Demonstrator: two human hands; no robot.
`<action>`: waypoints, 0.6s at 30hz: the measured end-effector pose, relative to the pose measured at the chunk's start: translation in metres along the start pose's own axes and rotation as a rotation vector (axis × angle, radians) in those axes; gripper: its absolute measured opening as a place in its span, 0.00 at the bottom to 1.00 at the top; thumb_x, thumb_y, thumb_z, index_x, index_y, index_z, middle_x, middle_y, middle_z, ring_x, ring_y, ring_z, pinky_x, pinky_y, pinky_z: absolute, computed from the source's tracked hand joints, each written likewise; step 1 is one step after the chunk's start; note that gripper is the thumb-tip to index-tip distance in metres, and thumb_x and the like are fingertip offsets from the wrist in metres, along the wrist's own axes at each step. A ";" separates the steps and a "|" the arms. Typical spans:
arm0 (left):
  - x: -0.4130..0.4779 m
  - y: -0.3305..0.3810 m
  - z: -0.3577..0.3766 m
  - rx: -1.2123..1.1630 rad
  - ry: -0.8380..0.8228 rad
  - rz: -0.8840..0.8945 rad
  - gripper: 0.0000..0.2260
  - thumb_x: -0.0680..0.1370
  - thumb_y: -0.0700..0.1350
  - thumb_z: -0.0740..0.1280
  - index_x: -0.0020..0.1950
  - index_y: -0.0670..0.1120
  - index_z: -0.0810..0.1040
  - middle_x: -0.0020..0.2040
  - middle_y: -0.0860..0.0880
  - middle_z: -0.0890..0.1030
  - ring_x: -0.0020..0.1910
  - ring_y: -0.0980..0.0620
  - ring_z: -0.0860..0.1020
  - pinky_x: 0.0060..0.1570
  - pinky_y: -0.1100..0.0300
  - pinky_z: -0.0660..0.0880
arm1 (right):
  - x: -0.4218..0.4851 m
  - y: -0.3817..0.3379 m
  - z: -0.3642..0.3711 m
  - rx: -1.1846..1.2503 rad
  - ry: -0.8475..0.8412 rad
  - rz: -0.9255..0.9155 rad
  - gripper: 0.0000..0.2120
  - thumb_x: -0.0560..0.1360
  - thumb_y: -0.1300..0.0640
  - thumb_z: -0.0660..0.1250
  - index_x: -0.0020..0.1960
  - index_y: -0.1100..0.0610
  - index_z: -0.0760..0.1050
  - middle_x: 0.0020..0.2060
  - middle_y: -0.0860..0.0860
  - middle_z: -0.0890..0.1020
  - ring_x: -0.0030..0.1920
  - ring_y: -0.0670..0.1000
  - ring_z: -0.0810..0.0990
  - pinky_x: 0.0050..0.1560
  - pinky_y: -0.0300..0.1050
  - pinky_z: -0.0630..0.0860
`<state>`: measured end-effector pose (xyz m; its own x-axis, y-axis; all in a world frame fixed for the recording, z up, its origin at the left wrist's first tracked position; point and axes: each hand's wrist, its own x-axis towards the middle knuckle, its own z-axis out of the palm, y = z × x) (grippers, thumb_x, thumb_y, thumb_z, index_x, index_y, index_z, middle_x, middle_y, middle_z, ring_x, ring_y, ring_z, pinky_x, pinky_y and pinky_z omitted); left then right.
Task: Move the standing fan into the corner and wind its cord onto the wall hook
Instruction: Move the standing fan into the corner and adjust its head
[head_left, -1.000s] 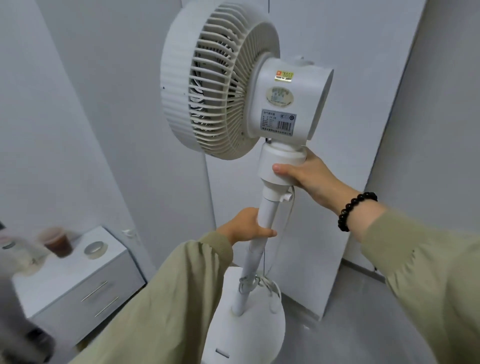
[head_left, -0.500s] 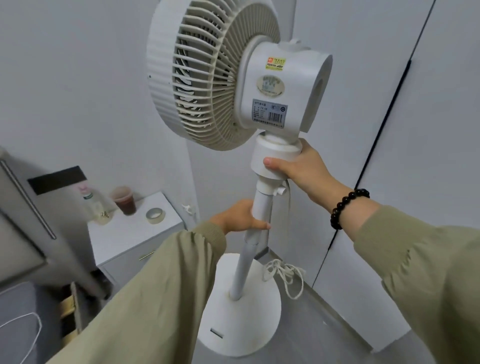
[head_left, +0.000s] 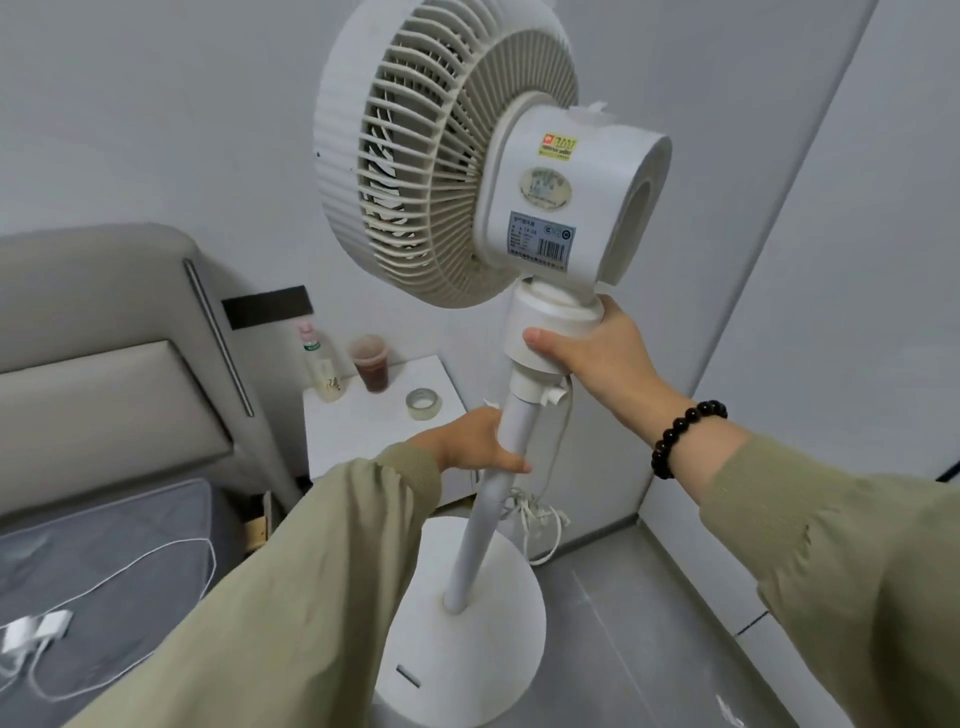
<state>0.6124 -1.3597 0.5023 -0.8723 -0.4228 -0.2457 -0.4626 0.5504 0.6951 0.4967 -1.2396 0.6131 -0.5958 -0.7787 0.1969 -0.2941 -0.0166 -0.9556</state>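
Count: one standing fan (head_left: 519, 218), one cord (head_left: 540, 512), one bottle (head_left: 319, 364), one cup (head_left: 371, 364), one tape roll (head_left: 423, 404).
Fan look: white, round ribbed grille, three stickers on the motor housing, a slim pole (head_left: 483, 519) down to a round base (head_left: 467, 649).
Fan place: stood on the grey floor (head_left: 649, 623) near the wall corner, just beside the white desk (head_left: 353, 436).
Left hand (head_left: 475, 441): grip closed round the pole at mid-height.
Right hand (head_left: 587, 353): grip wrapped on the neck collar under the housing; a bead bracelet (head_left: 685, 436) sat on that wrist.
Cord: bundled, hung behind the pole down to the floor.
Room: bed (head_left: 104, 545) at left, bare floor at right.
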 end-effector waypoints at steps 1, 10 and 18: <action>-0.001 -0.014 -0.012 0.003 0.013 -0.014 0.15 0.67 0.51 0.75 0.47 0.44 0.78 0.46 0.47 0.81 0.47 0.48 0.79 0.51 0.55 0.76 | 0.008 0.000 0.016 0.003 -0.011 0.004 0.27 0.64 0.55 0.78 0.59 0.57 0.71 0.52 0.48 0.80 0.51 0.46 0.80 0.48 0.37 0.78; -0.004 -0.104 -0.065 -0.047 0.115 -0.050 0.10 0.69 0.46 0.75 0.45 0.50 0.76 0.44 0.51 0.79 0.45 0.53 0.76 0.48 0.62 0.70 | 0.057 0.014 0.111 0.001 -0.126 0.053 0.31 0.62 0.52 0.79 0.61 0.55 0.70 0.52 0.46 0.80 0.52 0.45 0.79 0.54 0.42 0.78; 0.038 -0.166 -0.082 -0.118 0.220 -0.115 0.12 0.69 0.46 0.75 0.47 0.43 0.77 0.47 0.44 0.81 0.46 0.48 0.77 0.48 0.56 0.74 | 0.115 0.042 0.158 -0.036 -0.226 0.079 0.28 0.63 0.55 0.79 0.58 0.52 0.68 0.47 0.40 0.77 0.47 0.39 0.77 0.44 0.28 0.73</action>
<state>0.6693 -1.5262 0.4327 -0.7534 -0.6313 -0.1838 -0.5236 0.4070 0.7484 0.5339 -1.4295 0.5610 -0.4369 -0.8972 0.0645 -0.2822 0.0686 -0.9569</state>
